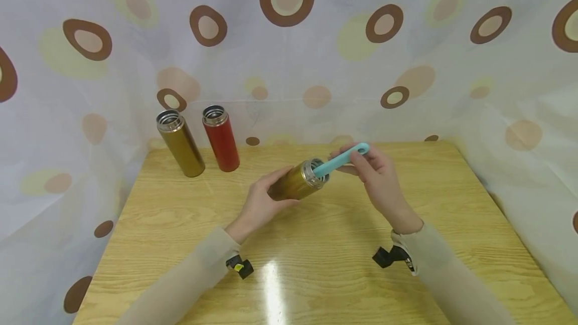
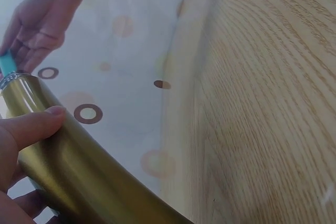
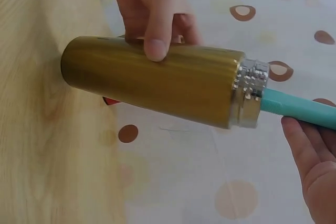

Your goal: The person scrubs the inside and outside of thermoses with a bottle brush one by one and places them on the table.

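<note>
My left hand [image 1: 262, 199] grips a gold vacuum flask [image 1: 293, 184] around its body, thumb along one side. The flask is tilted over the table, its open steel mouth [image 1: 315, 172] towards the right. A turquoise handle [image 1: 338, 162] with a hole in its end runs into that mouth; whatever is on its inner end is hidden inside. My right hand [image 1: 377, 179] pinches the handle close to its outer end. In the right wrist view the flask [image 3: 157, 82] lies almost level, with the handle [image 3: 299, 109] entering its neck.
At the table's back left stand a second gold flask [image 1: 182, 147] and a red flask [image 1: 222, 142], both upright and uncapped. A patterned cloth [image 1: 289, 64] hangs behind the wooden table [image 1: 203, 224] and at its sides. Small black cameras [image 1: 392, 256] are strapped to both wrists.
</note>
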Available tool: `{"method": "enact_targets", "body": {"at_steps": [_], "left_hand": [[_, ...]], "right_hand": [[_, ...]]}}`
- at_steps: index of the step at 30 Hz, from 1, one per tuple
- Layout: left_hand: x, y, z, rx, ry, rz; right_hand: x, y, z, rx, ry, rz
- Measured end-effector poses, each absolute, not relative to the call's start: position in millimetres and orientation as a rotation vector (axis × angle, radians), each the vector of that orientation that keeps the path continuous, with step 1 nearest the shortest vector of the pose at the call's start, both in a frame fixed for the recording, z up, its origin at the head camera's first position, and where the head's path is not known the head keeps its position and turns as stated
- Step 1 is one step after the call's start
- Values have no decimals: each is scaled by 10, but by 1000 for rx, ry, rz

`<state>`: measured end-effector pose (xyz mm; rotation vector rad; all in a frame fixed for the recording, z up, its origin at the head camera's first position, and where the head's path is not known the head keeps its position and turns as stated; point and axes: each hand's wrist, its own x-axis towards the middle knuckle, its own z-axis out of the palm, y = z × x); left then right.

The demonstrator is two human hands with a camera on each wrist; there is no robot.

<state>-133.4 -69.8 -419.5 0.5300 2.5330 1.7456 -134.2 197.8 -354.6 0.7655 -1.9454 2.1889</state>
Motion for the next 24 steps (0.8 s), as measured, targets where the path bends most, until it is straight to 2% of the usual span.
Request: {"method": "enact_targets", "body": {"at_steps": [13,20,24], "left_hand": [[-1338,-739,-4224,496,2537,1752],[-1330,-734,-4232,499,2536,1745],[-1326,-714,-4224,512,2546,1737]], "right_hand": [[-1373,2145,-3272,723,-1570,2312],[-1366,2090,-3423,650,-1733,2255],[-1356,2034,-3526,696,-1839,2224]]}}
